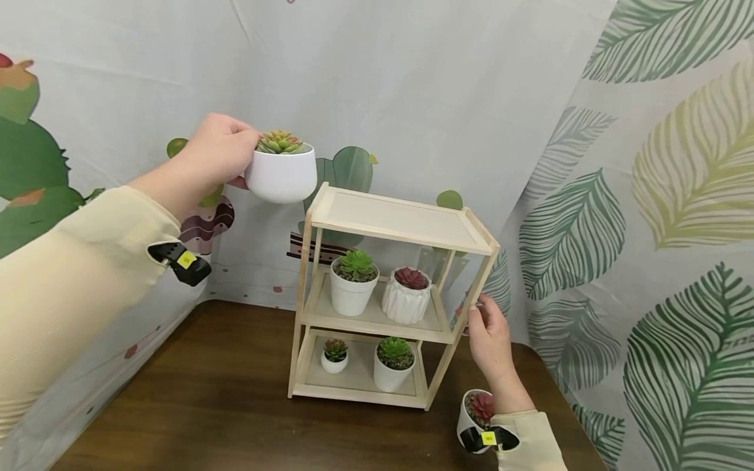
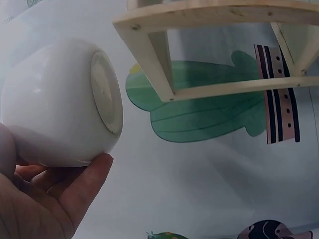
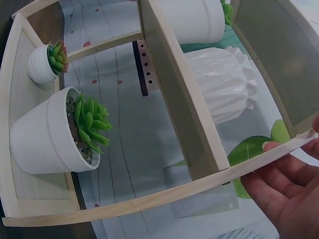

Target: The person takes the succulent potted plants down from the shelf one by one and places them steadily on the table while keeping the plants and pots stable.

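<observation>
My left hand [image 1: 220, 152] grips a round white pot with a green and reddish succulent [image 1: 281, 167] by its left side, in the air above the shelf's upper left corner. In the left wrist view the pot's [image 2: 60, 104] underside shows, with fingers beneath it. At the right side, my right hand [image 1: 490, 333] holds a post of the wooden three-tier shelf [image 1: 406, 219] between thumb and fingers. The middle tier carries a green succulent [image 1: 355, 282] and a dark red one in a ribbed pot [image 1: 408, 296]. Below stand a tiny succulent [image 1: 334, 356] and another green one [image 1: 394, 364].
A red succulent in a white pot [image 1: 471, 415] stands on the brown table [image 1: 235, 392] right of the shelf, partly behind my right wrist. Printed cloth [image 1: 412, 91] with cacti and leaves hangs behind and on both sides.
</observation>
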`<state>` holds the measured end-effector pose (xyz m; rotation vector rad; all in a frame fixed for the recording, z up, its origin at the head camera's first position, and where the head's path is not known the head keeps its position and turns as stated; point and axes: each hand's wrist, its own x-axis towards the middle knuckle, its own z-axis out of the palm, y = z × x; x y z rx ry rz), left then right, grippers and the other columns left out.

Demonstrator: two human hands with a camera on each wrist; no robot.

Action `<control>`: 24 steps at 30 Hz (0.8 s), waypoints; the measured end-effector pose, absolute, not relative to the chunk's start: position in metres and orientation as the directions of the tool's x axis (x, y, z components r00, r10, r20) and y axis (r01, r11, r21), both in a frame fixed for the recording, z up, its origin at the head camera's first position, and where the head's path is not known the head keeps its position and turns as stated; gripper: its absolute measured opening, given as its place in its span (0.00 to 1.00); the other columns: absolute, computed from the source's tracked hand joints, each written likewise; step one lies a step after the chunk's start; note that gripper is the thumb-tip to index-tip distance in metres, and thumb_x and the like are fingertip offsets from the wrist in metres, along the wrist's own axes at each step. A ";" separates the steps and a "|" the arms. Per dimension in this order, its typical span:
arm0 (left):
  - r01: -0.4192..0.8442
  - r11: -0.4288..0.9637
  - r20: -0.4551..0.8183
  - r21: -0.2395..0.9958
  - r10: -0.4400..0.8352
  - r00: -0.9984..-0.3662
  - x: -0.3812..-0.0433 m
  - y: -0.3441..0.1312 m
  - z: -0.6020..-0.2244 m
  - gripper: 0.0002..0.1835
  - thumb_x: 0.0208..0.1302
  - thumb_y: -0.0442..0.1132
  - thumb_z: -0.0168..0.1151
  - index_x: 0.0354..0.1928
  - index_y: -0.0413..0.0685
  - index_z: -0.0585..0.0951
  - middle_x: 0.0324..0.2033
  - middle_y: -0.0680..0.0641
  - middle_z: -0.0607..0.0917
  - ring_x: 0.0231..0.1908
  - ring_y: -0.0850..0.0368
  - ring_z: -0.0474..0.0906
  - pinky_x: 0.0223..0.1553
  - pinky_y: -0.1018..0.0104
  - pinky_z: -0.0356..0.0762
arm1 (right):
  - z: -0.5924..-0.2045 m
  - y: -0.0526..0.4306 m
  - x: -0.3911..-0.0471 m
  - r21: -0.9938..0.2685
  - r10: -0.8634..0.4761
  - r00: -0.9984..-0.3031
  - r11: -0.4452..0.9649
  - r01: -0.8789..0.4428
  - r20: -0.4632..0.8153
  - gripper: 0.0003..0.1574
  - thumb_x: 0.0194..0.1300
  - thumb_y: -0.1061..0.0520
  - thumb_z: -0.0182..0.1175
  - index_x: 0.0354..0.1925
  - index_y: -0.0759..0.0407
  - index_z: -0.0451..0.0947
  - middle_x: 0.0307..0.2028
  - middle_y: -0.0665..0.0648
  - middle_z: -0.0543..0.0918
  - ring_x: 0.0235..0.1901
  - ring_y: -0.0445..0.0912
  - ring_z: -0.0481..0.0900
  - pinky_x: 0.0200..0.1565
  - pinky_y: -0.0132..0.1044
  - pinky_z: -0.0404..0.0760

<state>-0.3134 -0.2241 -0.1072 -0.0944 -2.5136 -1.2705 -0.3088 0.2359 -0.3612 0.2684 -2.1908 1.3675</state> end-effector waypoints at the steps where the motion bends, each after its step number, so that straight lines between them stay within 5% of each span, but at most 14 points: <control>1: 0.204 0.604 0.315 0.771 -0.084 -0.945 -0.313 -0.226 -0.108 0.28 0.78 0.46 0.35 0.45 0.39 0.85 0.74 0.41 0.69 0.61 0.45 0.73 0.36 0.60 0.90 | -0.361 0.236 -0.309 -0.769 0.111 -0.835 0.470 -0.434 0.540 0.20 0.81 0.55 0.47 0.63 0.59 0.76 0.43 0.67 0.89 0.38 0.41 0.85 0.38 0.27 0.84; 7: 0.201 0.610 0.320 0.767 -0.092 -0.943 -0.312 -0.235 -0.116 0.28 0.75 0.43 0.35 0.51 0.38 0.86 0.76 0.43 0.68 0.66 0.42 0.71 0.33 0.62 0.89 | -0.362 0.236 -0.308 -0.763 0.110 -0.831 0.475 -0.437 0.545 0.21 0.81 0.55 0.47 0.63 0.59 0.76 0.44 0.67 0.89 0.40 0.43 0.86 0.38 0.26 0.83; 15: 0.187 0.638 0.333 0.746 -0.115 -0.936 -0.312 -0.240 -0.133 0.30 0.75 0.44 0.34 0.66 0.40 0.79 0.74 0.41 0.70 0.51 0.48 0.77 0.27 0.67 0.85 | -0.363 0.237 -0.308 -0.757 0.121 -0.820 0.478 -0.446 0.560 0.20 0.80 0.56 0.47 0.62 0.59 0.77 0.43 0.66 0.89 0.39 0.41 0.85 0.38 0.26 0.82; 20: 0.202 0.655 0.343 0.728 -0.093 -0.935 -0.311 -0.244 -0.145 0.31 0.75 0.44 0.33 0.67 0.37 0.78 0.73 0.36 0.70 0.54 0.42 0.78 0.27 0.66 0.86 | -0.365 0.236 -0.309 -0.769 0.135 -0.821 0.459 -0.444 0.555 0.20 0.80 0.56 0.48 0.62 0.60 0.77 0.43 0.67 0.89 0.36 0.41 0.84 0.37 0.25 0.82; 24: 0.201 0.669 0.347 0.716 -0.090 -0.934 -0.309 -0.246 -0.158 0.30 0.75 0.43 0.34 0.68 0.38 0.77 0.69 0.31 0.73 0.45 0.47 0.82 0.27 0.65 0.86 | -0.366 0.233 -0.310 -0.772 0.143 -0.814 0.443 -0.457 0.563 0.19 0.80 0.57 0.49 0.61 0.59 0.78 0.42 0.66 0.89 0.35 0.41 0.84 0.37 0.26 0.83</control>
